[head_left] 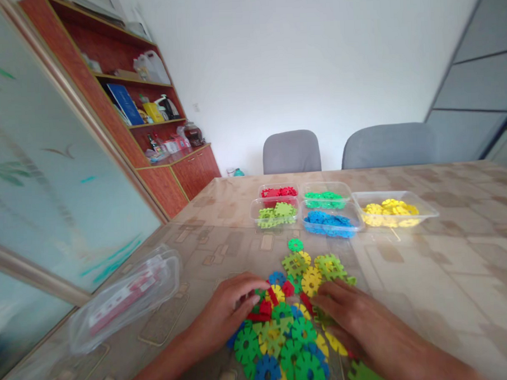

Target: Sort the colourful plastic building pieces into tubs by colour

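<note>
A mixed pile of flat plastic building pieces (281,340) lies before me: notched green, blue and yellow discs, light green squares and red pieces. My left hand (231,303) is at the pile's left side, thumb and fingers apart in a curve, close to red pieces (265,311). My right hand (347,312) rests over the right side, fingers stretched inward and thumb apart from them. Its fingertips are beside a tilted red piece (306,303); whether they touch it is unclear. The right hand covers part of the pile beneath it.
Clear tubs stand beyond the pile, sorted by colour: red (279,192), light green (275,214), green (325,199), blue (330,224) and yellow (391,213) pieces. A clear plastic package (127,296) lies at the left. Two grey chairs (291,152) stand behind the table (450,271).
</note>
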Tool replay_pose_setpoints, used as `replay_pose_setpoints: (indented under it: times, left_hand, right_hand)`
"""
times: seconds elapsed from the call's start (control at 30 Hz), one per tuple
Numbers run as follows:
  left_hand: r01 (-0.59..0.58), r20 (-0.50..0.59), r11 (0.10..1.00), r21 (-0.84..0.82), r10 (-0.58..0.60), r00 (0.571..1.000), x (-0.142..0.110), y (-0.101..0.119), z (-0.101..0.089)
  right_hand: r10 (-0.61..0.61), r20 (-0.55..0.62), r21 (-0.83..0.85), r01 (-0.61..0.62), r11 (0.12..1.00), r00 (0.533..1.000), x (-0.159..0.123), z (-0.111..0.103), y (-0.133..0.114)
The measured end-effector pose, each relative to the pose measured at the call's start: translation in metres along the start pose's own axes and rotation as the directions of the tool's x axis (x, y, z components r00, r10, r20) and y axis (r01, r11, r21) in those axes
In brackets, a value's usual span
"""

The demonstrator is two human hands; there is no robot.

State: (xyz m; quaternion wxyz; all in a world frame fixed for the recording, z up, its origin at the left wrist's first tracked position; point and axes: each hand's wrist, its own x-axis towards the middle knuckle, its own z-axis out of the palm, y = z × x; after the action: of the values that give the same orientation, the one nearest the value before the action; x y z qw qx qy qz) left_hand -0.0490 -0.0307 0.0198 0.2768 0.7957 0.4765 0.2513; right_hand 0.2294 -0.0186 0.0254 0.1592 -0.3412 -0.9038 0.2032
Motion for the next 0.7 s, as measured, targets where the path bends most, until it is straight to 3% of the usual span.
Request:
replay_pose_setpoints:
  times: [0.2, 0.37, 0.57, 0.7]
  left_hand:
    - [-0.046, 0.072, 0.999, -0.024, 0.048, 0.996, 0.000, 0.006, -0.005]
    - [-0.049, 0.151, 0.999, 0.007, 0.047, 0.987, -0.002, 0.009, -0.001]
    - [0.009, 0.121, 1.000, -0.007, -0.008, 0.993, 0.001, 0.006, 0.004]
    - [-0.014, 0.120, 1.000, -0.011, 0.015, 0.993, 0.002, 0.009, 0.005]
  right_hand:
    - [-0.045, 0.022, 0.039, 0.044, 0.998, 0.999, -0.004, 0.000, 0.003]
    - [0.013, 0.074, -0.009, -0.012, 1.000, 0.997, -0.008, -0.014, 0.006]
    - [0.044, 0.066, 0.015, -0.045, 0.999, 0.997, -0.010, -0.027, 0.016]
    - [0.066, 0.061, -0.022, -0.065, 0.998, 0.996, -0.009, -0.031, 0.021]
